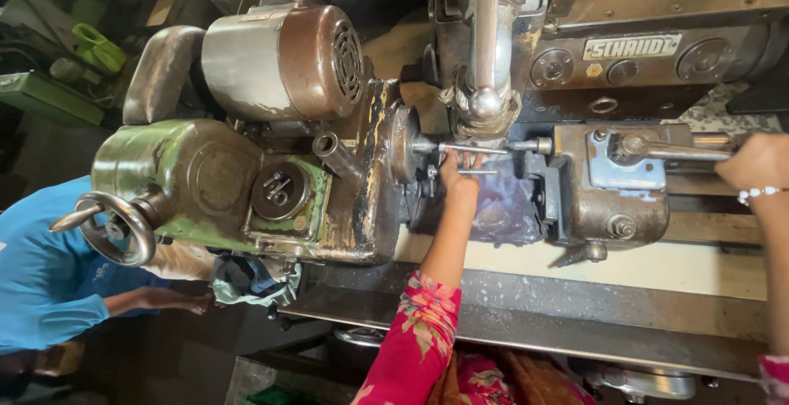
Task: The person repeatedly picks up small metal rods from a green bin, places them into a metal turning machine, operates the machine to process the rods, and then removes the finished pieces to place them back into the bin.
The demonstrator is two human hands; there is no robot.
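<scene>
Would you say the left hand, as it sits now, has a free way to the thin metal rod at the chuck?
Probably yes: the left hand already has its fingertips at the rod, with nothing visible between them.

We look down into a dim workshop where a worn machine [246, 183] of chipped green paint and bare metal fills the middle, with a brown motor housing [283, 60] on top and a handwheel [115, 228] at its left end. Along its near edge runs a dark steel bed [575, 314], oily and scuffed. Green containers [90, 47] clutter the shadowed top left corner, and a person in a blue shirt [41, 273] bends at the left edge.
</scene>
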